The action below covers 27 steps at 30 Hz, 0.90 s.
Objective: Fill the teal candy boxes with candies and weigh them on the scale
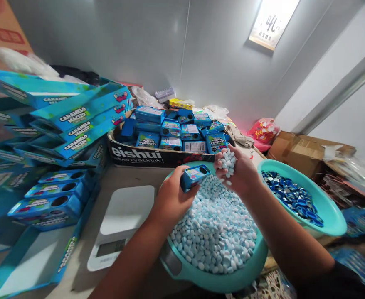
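My left hand (170,197) is closed round a small blue candy box (195,176), held on its side with a round hole in its upper face. My right hand (238,172) is cupped shut on a handful of pale blue and white candies (228,162), just right of the box. Both hands hover over a teal basin (182,268) heaped with the same candies (215,228).
A second teal basin (332,216) of dark blue caps sits at the right. A white scale (120,224) lies left of the basin. Blue display cartons (76,120) stack at the left. A cardboard tray (139,155) of filled boxes stands behind. Brown cartons (297,151) are far right.
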Each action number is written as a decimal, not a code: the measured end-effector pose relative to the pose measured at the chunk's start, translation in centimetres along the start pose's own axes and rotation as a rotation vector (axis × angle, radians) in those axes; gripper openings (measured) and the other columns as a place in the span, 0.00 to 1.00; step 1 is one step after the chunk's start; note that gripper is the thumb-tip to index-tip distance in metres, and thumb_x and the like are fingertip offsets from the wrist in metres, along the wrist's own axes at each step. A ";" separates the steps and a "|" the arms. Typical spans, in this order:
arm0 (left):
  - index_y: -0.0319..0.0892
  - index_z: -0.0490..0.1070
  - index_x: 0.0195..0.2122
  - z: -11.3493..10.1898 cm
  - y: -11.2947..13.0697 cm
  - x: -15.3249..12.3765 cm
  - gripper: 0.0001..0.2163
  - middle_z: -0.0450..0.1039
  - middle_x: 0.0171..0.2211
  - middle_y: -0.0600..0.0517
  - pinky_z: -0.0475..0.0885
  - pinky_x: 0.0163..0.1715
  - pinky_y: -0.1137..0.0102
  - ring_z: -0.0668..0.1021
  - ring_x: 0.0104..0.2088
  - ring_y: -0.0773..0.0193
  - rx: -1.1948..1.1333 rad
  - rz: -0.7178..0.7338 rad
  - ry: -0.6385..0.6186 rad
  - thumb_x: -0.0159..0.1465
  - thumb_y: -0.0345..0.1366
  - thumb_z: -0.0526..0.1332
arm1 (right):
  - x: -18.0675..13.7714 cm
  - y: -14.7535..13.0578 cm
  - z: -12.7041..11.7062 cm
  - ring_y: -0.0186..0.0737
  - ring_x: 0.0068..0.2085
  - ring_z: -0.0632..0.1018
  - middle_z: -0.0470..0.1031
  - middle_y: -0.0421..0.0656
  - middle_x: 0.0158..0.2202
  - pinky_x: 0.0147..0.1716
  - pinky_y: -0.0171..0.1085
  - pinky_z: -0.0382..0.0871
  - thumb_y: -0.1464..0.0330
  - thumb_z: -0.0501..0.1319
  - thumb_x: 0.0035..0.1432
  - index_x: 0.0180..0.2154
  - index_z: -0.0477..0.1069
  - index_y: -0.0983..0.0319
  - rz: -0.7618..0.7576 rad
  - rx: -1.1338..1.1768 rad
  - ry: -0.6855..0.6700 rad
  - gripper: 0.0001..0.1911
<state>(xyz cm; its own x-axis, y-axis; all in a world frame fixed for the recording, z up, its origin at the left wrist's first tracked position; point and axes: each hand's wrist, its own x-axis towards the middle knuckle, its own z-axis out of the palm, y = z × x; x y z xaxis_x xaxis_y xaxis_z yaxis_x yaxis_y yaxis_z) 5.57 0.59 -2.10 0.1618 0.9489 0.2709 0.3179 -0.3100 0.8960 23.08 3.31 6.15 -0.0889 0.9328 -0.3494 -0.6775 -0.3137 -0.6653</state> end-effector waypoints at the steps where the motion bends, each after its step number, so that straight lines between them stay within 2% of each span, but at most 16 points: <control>1: 0.46 0.68 0.49 0.0 0.2 0.0 0.17 0.78 0.41 0.51 0.72 0.41 0.65 0.79 0.41 0.57 0.015 -0.004 -0.013 0.59 0.37 0.65 | 0.2 0.0 0.4 0.32 0.19 0.70 0.68 0.39 0.22 0.13 0.25 0.55 0.62 0.47 0.71 0.29 0.62 0.60 -0.037 -0.005 -0.005 0.18; 4: 0.46 0.69 0.50 0.2 0.5 -0.1 0.18 0.78 0.42 0.51 0.72 0.44 0.63 0.79 0.42 0.57 0.042 -0.021 -0.044 0.58 0.37 0.65 | 0.8 0.2 0.9 0.32 0.22 0.70 0.66 0.39 0.24 0.16 0.28 0.57 0.61 0.51 0.67 0.28 0.61 0.60 -0.198 -0.089 -0.033 0.15; 9: 0.46 0.69 0.51 0.4 0.3 -0.1 0.19 0.78 0.44 0.50 0.72 0.49 0.61 0.79 0.44 0.56 0.023 -0.006 -0.101 0.58 0.38 0.66 | 1.5 1.2 0.1 0.35 0.27 0.71 0.65 0.39 0.27 0.21 0.32 0.60 0.59 0.54 0.61 0.29 0.58 0.58 -0.456 -0.315 -0.037 0.13; 14: 0.46 0.69 0.51 0.4 0.3 -0.1 0.18 0.78 0.44 0.51 0.72 0.48 0.61 0.78 0.44 0.56 0.032 0.022 -0.106 0.59 0.37 0.65 | 1.5 1.9 -0.1 0.36 0.26 0.71 0.65 0.40 0.26 0.21 0.33 0.61 0.57 0.56 0.58 0.28 0.57 0.58 -0.507 -0.305 0.043 0.14; 19: 0.48 0.70 0.49 0.6 0.0 -0.2 0.17 0.78 0.43 0.52 0.72 0.42 0.64 0.79 0.43 0.56 0.039 0.081 -0.110 0.59 0.37 0.65 | 1.8 2.3 -0.3 0.37 0.27 0.72 0.66 0.40 0.26 0.23 0.34 0.63 0.55 0.56 0.57 0.29 0.56 0.57 -0.588 -0.426 0.019 0.15; 22: 0.47 0.70 0.50 0.6 -0.1 -0.2 0.18 0.78 0.42 0.51 0.73 0.40 0.64 0.79 0.41 0.56 0.052 0.063 -0.104 0.58 0.37 0.65 | 1.8 2.3 -0.6 0.37 0.27 0.72 0.66 0.40 0.26 0.23 0.34 0.62 0.56 0.56 0.57 0.28 0.57 0.58 -0.567 -0.375 0.025 0.14; 27: 0.45 0.69 0.51 0.5 0.2 -0.2 0.19 0.77 0.41 0.49 0.72 0.46 0.61 0.78 0.43 0.54 0.079 0.035 -0.103 0.59 0.38 0.65 | 1.3 2.5 -0.6 0.35 0.27 0.72 0.64 0.38 0.24 0.22 0.32 0.61 0.60 0.60 0.58 0.25 0.60 0.59 -0.500 -0.261 -0.010 0.14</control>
<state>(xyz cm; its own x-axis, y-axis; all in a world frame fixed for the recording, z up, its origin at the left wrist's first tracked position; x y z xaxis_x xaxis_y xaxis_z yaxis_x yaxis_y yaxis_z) 6.05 0.34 -2.18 0.2679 0.9277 0.2600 0.3821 -0.3500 0.8553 21.66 3.66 3.61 0.1889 0.9804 0.0557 -0.4362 0.1346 -0.8897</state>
